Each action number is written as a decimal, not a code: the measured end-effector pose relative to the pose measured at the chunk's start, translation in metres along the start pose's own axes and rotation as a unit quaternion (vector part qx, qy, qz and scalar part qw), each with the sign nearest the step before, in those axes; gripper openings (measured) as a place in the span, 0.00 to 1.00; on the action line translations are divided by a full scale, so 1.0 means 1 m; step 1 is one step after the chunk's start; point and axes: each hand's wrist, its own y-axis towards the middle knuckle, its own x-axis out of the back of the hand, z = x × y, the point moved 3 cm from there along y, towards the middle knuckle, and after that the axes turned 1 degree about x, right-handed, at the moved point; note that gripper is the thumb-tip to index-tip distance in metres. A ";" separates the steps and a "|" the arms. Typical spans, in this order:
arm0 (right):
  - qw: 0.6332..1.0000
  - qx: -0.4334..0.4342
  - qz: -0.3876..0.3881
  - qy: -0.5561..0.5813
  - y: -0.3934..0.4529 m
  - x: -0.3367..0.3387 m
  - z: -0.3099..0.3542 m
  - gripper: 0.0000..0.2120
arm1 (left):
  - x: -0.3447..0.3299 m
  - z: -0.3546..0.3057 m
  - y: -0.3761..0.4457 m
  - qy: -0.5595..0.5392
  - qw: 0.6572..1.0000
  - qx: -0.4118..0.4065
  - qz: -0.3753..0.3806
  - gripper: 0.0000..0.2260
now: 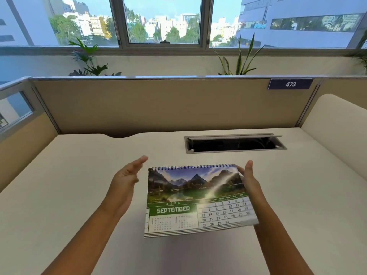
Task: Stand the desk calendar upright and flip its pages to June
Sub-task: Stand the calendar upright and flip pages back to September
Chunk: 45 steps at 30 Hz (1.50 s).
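The spiral-bound desk calendar (184, 197) shows a mountain lake photo and the SEPTEMBER page. Its spiral edge points away from me and its right side is lifted off the cream desk (79, 185). My right hand (249, 181) grips the calendar's top right corner, fingers on the page near the spiral. My left hand (127, 179) hovers just left of the calendar with fingers spread, a small gap from its left edge, holding nothing.
A recessed cable tray with a raised metal lid (234, 142) sits behind the calendar. Beige cubicle partitions (158, 104) wall the desk at the back and sides, with a "473" tag (291, 84). Plants and windows stand beyond.
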 end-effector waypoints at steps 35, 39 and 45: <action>0.999 0.018 0.021 -0.020 -0.001 -0.007 -0.004 0.29 | -0.025 -0.004 0.015 0.087 0.983 0.094 -0.128 0.13; 0.999 0.018 0.020 -0.019 0.000 -0.008 -0.004 0.29 | -0.023 -0.005 0.021 0.065 0.974 0.163 -0.146 0.08; 1.000 0.010 0.017 -0.018 0.001 -0.008 -0.005 0.29 | -0.026 -0.014 0.027 0.051 0.970 0.228 -0.073 0.07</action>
